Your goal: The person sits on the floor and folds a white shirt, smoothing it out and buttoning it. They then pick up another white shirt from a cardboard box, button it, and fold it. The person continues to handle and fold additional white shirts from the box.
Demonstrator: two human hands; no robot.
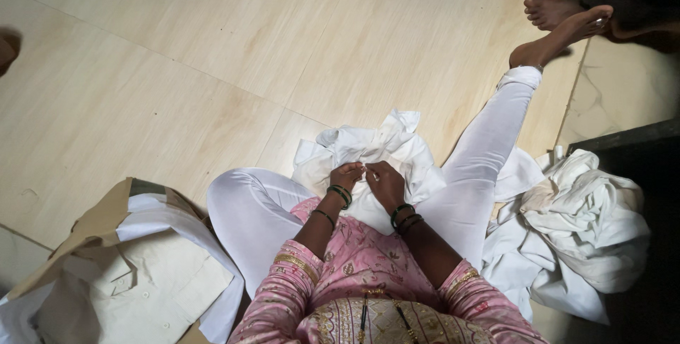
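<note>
I sit on the floor with a crumpled white garment (375, 147) in my lap, between my legs in white leggings. My left hand (346, 175) and my right hand (386, 182) meet at one spot on the cloth, fingertips touching, both pinching the fabric. Whether a needle or thread is between the fingers is too small to tell. Green bangles ring both wrists.
A heap of white garments (574, 223) lies at my right. At my left a cream shirt rests on brown paper (134, 273). Another person's bare foot (556, 12) is at the top right, beside my own foot. Pale floor tiles (212, 46) stretch ahead. A dark edge (623, 135) stands far right.
</note>
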